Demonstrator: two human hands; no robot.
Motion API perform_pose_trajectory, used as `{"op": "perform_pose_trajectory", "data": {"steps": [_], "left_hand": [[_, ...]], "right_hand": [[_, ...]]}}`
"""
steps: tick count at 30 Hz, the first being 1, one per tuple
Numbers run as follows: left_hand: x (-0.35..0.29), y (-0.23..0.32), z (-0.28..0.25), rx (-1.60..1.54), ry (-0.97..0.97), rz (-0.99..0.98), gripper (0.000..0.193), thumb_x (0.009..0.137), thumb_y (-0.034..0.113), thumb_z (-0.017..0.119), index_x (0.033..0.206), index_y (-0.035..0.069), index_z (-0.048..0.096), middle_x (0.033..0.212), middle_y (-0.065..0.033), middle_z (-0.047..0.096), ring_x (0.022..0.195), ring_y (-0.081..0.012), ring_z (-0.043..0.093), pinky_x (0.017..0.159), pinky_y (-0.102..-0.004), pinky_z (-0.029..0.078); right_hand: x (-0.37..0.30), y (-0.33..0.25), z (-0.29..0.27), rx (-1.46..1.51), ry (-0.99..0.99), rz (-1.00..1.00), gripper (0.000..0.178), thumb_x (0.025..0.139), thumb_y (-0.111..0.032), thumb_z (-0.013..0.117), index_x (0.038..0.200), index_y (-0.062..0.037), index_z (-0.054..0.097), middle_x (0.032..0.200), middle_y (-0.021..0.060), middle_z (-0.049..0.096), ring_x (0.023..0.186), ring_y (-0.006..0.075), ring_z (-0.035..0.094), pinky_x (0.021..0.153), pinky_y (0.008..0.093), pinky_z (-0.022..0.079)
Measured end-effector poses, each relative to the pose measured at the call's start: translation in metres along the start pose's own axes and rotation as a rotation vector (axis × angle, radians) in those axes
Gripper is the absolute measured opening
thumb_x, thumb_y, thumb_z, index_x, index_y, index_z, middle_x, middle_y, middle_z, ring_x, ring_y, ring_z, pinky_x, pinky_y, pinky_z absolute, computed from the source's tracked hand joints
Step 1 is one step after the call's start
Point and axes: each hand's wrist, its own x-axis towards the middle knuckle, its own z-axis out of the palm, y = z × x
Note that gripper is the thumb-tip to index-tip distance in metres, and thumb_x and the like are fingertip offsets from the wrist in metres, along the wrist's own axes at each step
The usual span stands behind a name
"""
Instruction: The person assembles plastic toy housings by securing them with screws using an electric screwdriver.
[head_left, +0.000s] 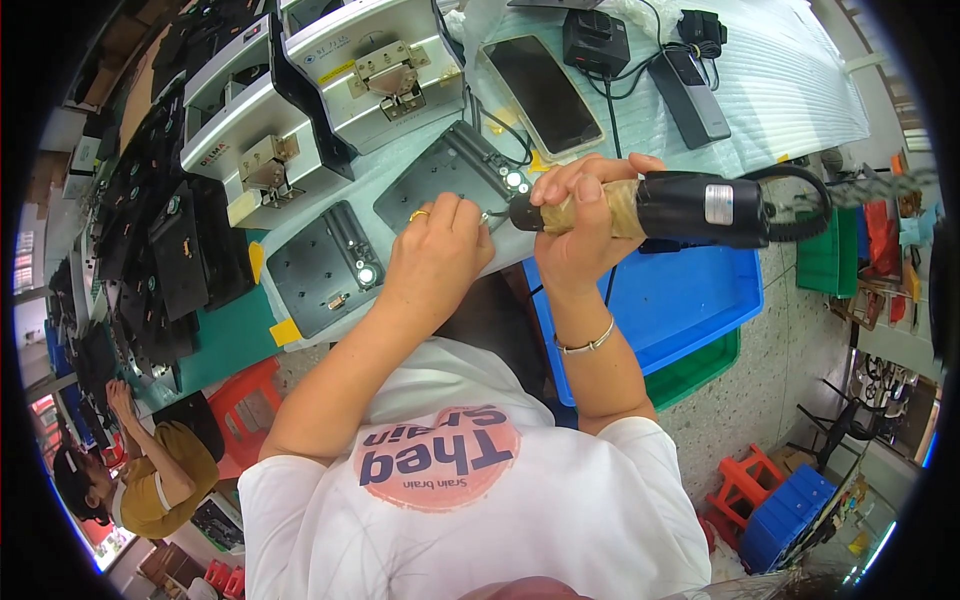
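One electric screwdriver (pixel 700 209), right hand (pixel 582 207) wrapped around it, beside a black panel (pixel 428 183) on the bench (pixel 785 90); left hand (pixel 440 248) pinched together, contents hidden; squared, gentle driving advisable.

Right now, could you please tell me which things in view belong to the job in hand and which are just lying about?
Seemingly in use:
black handheld tool, gripped by the right hand
black panel nearest the left hand

Apparently just lying about:
phone with dark screen
grey-and-black device
black boxy device
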Motion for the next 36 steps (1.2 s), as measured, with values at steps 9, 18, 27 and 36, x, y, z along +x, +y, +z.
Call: {"op": "perform_pose_trajectory", "data": {"steps": [9,18,27,36], "left_hand": [[0.002,0.001,-0.008,-0.108,-0.079,-0.076,0.017,0.075,0.007,0.068,0.087,0.004,0.057,0.085,-0.0134,0.056,0.074,-0.0364,0.060,0.069,-0.0443,0.050],[-0.002,-0.003,-0.003,-0.111,0.000,-0.015,0.017,0.076,0.007,0.068,0.087,0.003,0.057,0.085,-0.0120,0.055,0.074,-0.0344,0.059,0.067,-0.0422,0.049],[-0.005,-0.007,0.004,-0.115,0.042,0.009,0.019,0.074,0.008,0.070,0.085,0.003,0.055,0.083,-0.0110,0.053,0.074,-0.0309,0.059,0.066,-0.0407,0.049],[-0.003,-0.011,-0.013,-0.157,-0.126,0.027,0.016,0.079,0.007,0.064,0.092,0.001,0.057,0.088,-0.0146,0.055,0.082,-0.0335,0.061,0.073,-0.0427,0.053]], "right_hand": [[-0.007,0.005,-0.002,-0.076,-0.199,-0.081,0.052,0.085,0.001,0.052,0.131,-0.0073,0.030,0.074,0.0062,0.049,0.061,0.0149,0.051,0.053,0.0320,0.051],[0.007,0.000,0.013,-0.052,-0.288,0.014,0.047,0.077,0.008,0.066,0.115,0.0046,0.040,0.075,0.0065,0.059,0.064,0.0127,0.057,0.057,0.0264,0.049],[0.017,0.003,0.013,-0.122,-0.404,0.034,0.050,0.079,0.008,0.064,0.122,0.0041,0.041,0.076,0.0051,0.056,0.060,0.0112,0.053,0.057,0.0263,0.049],[0.036,0.002,0.027,-0.244,-0.781,0.111,0.067,0.078,-0.001,0.069,0.134,0.0067,0.034,0.073,0.0038,0.057,0.061,0.0091,0.052,0.056,0.0240,0.045]]}}
